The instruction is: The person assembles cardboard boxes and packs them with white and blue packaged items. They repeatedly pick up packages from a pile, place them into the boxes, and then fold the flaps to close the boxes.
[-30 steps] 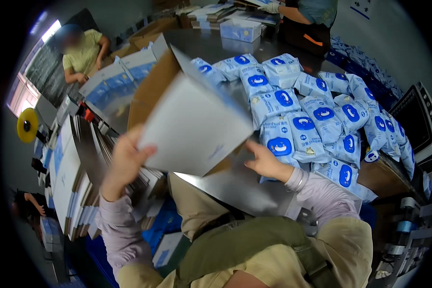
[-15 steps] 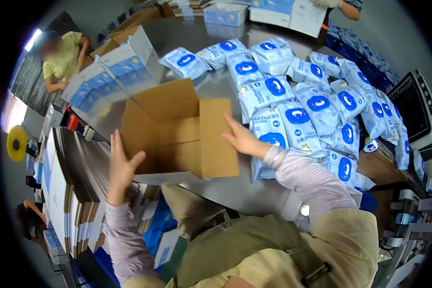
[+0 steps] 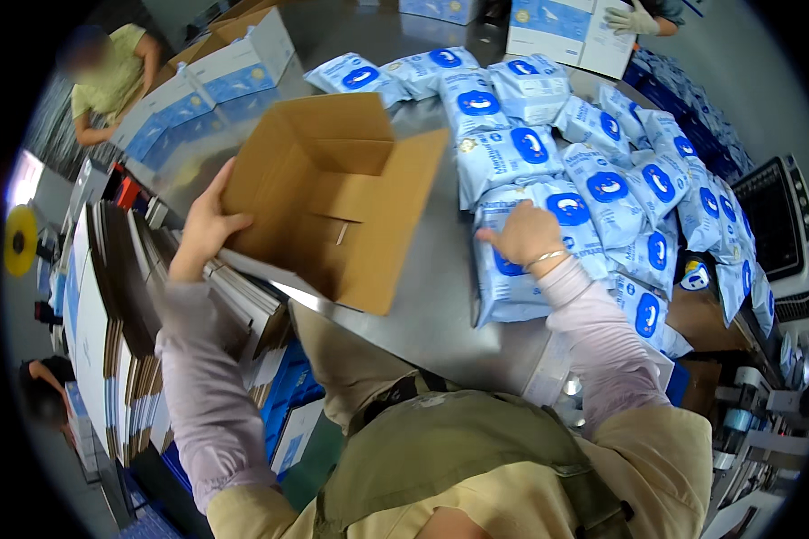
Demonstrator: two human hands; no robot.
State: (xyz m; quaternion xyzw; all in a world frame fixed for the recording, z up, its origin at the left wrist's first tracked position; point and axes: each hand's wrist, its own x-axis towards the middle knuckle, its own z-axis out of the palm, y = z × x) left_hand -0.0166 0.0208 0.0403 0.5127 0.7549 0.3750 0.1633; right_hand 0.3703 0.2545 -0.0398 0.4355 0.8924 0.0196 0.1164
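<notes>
An open-topped cardboard box [image 3: 324,193], brown inside, tilts on the steel table in front of me. My left hand [image 3: 208,225] grips its left wall, thumb inside and fingers outside. One flap on the box's right side stands outward. To the right, my right hand [image 3: 528,238] is on the nearest of the light-blue packs of wipes [image 3: 517,292], its thumb apart and its other fingers curled over, tips hidden. Many more packs of wipes [image 3: 607,189], each with a dark-blue oval, lie heaped behind and beside it.
Flattened cartons [image 3: 108,332] stand stacked at the left. White-and-blue boxes [image 3: 243,63] line the far left, near a person in yellow [image 3: 121,76]. At the far right, a gloved hand [image 3: 634,20] holds another box [image 3: 557,31]. A monitor [image 3: 773,216] stands at the right.
My right hand has left the box's right flap and moved right onto the packs. The box has tilted and shifted slightly, with my left hand still on its left wall.
</notes>
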